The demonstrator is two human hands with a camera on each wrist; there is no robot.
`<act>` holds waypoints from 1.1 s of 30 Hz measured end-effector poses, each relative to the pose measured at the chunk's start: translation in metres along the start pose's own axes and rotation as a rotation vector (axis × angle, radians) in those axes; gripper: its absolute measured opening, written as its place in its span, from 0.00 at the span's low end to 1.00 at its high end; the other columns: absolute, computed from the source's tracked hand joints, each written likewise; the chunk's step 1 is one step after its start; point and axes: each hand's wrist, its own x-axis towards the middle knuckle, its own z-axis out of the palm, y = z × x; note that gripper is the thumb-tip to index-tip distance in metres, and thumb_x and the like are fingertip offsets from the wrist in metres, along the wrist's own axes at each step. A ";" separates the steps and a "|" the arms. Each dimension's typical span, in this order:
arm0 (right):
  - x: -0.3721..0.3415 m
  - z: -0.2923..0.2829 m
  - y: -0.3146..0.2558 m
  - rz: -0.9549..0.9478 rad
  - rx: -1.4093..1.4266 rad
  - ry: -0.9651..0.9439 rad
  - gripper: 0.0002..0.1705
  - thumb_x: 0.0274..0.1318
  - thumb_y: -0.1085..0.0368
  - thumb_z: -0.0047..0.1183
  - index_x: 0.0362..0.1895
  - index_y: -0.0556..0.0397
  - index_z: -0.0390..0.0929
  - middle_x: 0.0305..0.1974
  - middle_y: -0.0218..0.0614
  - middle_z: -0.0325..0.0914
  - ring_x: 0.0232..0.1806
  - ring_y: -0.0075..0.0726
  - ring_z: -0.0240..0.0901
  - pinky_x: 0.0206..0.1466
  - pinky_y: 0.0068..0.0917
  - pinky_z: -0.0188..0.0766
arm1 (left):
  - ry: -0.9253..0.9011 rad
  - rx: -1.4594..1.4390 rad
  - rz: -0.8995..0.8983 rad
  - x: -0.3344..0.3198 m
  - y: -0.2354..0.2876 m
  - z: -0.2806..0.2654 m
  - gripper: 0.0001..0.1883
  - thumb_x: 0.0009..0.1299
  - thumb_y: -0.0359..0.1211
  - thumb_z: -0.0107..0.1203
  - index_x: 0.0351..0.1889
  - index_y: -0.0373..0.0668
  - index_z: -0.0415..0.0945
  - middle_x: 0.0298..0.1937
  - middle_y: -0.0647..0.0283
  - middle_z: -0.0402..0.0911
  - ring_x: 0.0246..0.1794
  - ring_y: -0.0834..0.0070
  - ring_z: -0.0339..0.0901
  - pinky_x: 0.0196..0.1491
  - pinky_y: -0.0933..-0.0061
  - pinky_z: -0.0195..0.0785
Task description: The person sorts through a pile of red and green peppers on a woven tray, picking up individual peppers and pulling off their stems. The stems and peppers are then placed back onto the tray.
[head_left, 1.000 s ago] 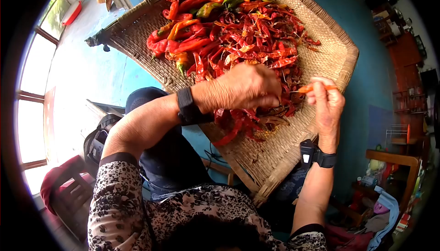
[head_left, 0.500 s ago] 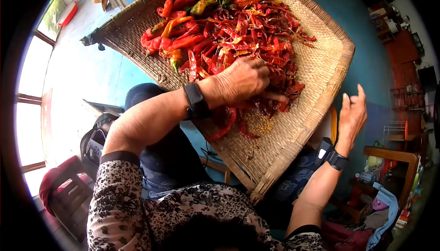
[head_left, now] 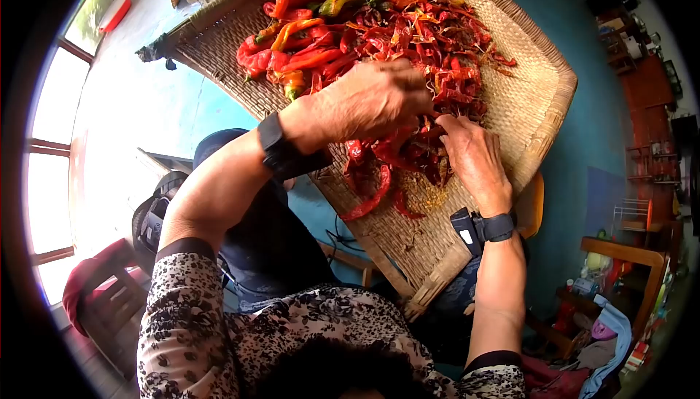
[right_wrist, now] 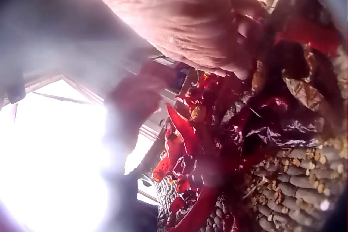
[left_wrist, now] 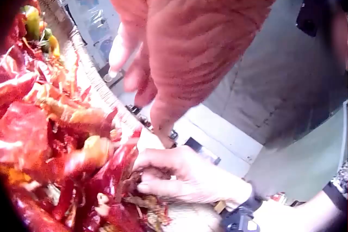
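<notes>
Dried red peppers point(head_left: 456, 67) lay heaped across the middle of the woven tray point(head_left: 521, 107), under and just beyond the person's hands, with a few curved ones strung out toward its near corner. Pale yellow seeds point(head_left: 434, 198) were scattered on the weave beside those nearest peppers. The right hand point(head_left: 477, 155) came over the tray's right side, its fingers bent down to the edge of the heap; in the left wrist view its thumb and fingertips stood close about dark, shrivelled pieces, touching them, though I could not tell whether they gripped any. The left hand point(head_left: 372, 96) reached in from the tray's left side, back uppermost and fingers bent low over the heap; their tips were hidden from the head camera, so I could not tell what, if anything, they held. The two hands were near each other, with red pepper showing between them. Farther along the tray, past the left wrist, plump red peppers point(head_left: 313, 56) lay against the heap, and green ones point(head_left: 339, 3) sat toward its far edge. Beyond the tray's right side stood a wooden chair point(head_left: 625, 251), and far off past its left side was a red basin point(head_left: 117, 14).
</notes>
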 end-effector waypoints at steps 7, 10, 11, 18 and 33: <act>-0.006 -0.005 0.016 0.018 0.314 0.162 0.04 0.55 0.72 0.54 0.35 0.56 0.75 0.28 0.45 0.77 0.30 0.52 0.76 0.31 0.39 0.71 | -0.732 -0.496 -0.292 -0.039 0.047 0.009 0.12 0.62 0.29 0.54 0.45 0.49 0.76 0.45 0.60 0.73 0.41 0.63 0.77 0.39 0.65 0.75; -0.020 -0.024 0.016 0.154 0.243 0.337 0.04 0.55 0.71 0.56 0.35 0.55 0.77 0.27 0.44 0.78 0.26 0.46 0.77 0.30 0.36 0.71 | -0.688 -0.330 0.038 -0.046 0.046 0.023 0.10 0.61 0.27 0.51 0.40 0.48 0.75 0.44 0.60 0.71 0.47 0.62 0.74 0.42 0.65 0.74; -0.026 -0.030 0.020 0.214 0.217 0.414 0.04 0.55 0.70 0.57 0.35 0.55 0.77 0.26 0.44 0.78 0.26 0.43 0.77 0.29 0.35 0.70 | -0.682 -0.323 0.041 -0.046 0.043 0.028 0.10 0.61 0.27 0.51 0.40 0.48 0.75 0.44 0.60 0.71 0.47 0.62 0.74 0.42 0.65 0.74; -0.081 -0.067 0.102 0.520 -0.021 0.679 0.09 0.60 0.63 0.55 0.39 0.56 0.78 0.19 0.36 0.73 0.21 0.25 0.65 0.28 0.30 0.65 | -0.398 -0.406 0.013 -0.014 0.017 0.039 0.07 0.64 0.31 0.55 0.37 0.41 0.72 0.32 0.56 0.76 0.36 0.57 0.77 0.37 0.60 0.72; -0.017 -0.023 0.005 0.253 0.755 0.149 0.11 0.60 0.65 0.56 0.43 0.59 0.77 0.27 0.29 0.74 0.29 0.20 0.69 0.32 0.19 0.67 | 0.011 -0.838 -0.281 0.027 0.034 0.048 0.11 0.70 0.39 0.53 0.36 0.39 0.77 0.27 0.53 0.80 0.29 0.53 0.79 0.33 0.58 0.71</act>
